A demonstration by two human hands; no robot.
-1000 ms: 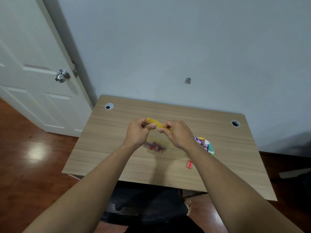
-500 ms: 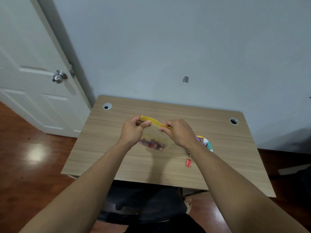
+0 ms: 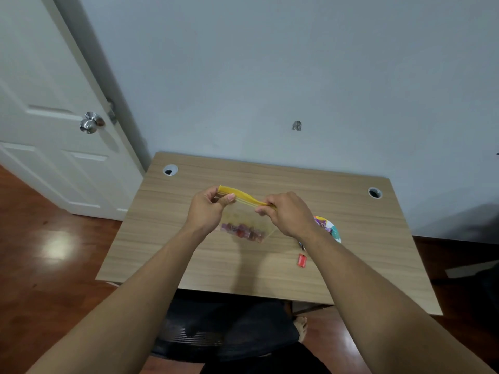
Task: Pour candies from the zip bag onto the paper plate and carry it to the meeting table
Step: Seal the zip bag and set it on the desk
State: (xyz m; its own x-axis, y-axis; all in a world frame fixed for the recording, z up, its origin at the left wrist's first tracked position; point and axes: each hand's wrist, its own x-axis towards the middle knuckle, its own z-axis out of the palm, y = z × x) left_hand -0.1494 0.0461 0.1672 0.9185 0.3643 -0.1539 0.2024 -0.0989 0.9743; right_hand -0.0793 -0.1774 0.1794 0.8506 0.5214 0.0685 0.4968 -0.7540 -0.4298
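Above the wooden desk (image 3: 351, 211) I hold a clear zip bag (image 3: 247, 217) with a yellow zip strip along its top. My left hand (image 3: 208, 211) pinches the strip's left end and my right hand (image 3: 289, 214) pinches its right end. Red and pink candies (image 3: 243, 232) are bunched at the bag's bottom. The colourful paper plate (image 3: 330, 229) lies on the desk to the right, mostly hidden behind my right wrist. One red wrapped candy (image 3: 301, 260) lies loose on the desk by my right forearm.
The desk stands against a grey wall, with a cable hole at each back corner (image 3: 170, 170) (image 3: 374, 193). A white door with a silver knob (image 3: 90, 122) is at the left. A dark chair seat (image 3: 224, 325) sits under the desk's front edge.
My hands have drawn a little further apart along the yellow strip, and the bag hangs wider between them. The view has shifted slightly.
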